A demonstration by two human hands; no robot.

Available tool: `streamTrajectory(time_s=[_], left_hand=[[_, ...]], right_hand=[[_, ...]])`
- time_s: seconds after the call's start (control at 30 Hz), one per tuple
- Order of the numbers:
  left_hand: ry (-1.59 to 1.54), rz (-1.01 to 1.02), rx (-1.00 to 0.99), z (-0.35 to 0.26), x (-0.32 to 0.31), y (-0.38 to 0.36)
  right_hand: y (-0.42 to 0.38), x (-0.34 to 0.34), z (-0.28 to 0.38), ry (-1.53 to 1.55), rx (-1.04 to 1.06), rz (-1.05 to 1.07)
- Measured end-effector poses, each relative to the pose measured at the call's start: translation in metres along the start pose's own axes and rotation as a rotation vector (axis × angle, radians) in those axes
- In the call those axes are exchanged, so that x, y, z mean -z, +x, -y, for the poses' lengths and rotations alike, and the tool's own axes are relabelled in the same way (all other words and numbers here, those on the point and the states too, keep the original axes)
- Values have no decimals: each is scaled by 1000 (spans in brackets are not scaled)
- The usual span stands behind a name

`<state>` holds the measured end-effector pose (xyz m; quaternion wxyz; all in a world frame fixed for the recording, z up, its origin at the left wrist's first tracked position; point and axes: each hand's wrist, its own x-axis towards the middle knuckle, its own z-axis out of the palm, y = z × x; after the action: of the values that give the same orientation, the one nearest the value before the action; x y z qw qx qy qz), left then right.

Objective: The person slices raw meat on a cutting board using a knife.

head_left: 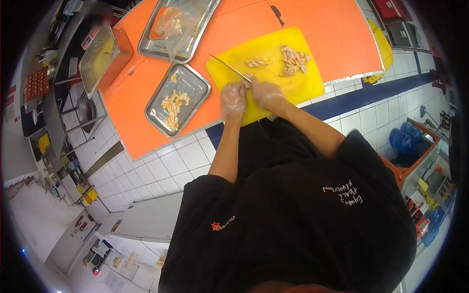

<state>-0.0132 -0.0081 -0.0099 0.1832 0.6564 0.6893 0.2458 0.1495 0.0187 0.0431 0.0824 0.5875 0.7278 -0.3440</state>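
Note:
On the yellow cutting board (pixel 288 41), my right hand (pixel 267 94) is wrapped round the handle of a knife (pixel 228 67), its blade pointing to the upper left. My left hand (pixel 233 99) rests at the board's near left part, close to the blade, with fingers curled; what they hold is hidden. Both hands wear clear plastic gloves. Farther up the board lie a heap of pale meat pieces (pixel 294 60) and a smaller cluster of meat (pixel 257 62). Left of the board, a metal tray (pixel 194 105) holds cut yellowish pieces (pixel 173 108).
A larger metal tray (pixel 188 51) with a clear plastic bag (pixel 171 29) stands farther back on the orange table (pixel 234 22). A deep metal container (pixel 101 63) sits at the table's left edge. Blue water bottles (pixel 403 139) are off to the right.

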Motion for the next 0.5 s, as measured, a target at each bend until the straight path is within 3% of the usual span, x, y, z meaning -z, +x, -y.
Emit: streamTrajectory(time_s=[0.2,0.5], left_hand=[[-61,-96,0,-7,-2,-11],[9,55,-39,-12,16,-12]], right_hand=[[-121,-10,-60,-92,-145,209],[-12,20,13,-10,6,41]])
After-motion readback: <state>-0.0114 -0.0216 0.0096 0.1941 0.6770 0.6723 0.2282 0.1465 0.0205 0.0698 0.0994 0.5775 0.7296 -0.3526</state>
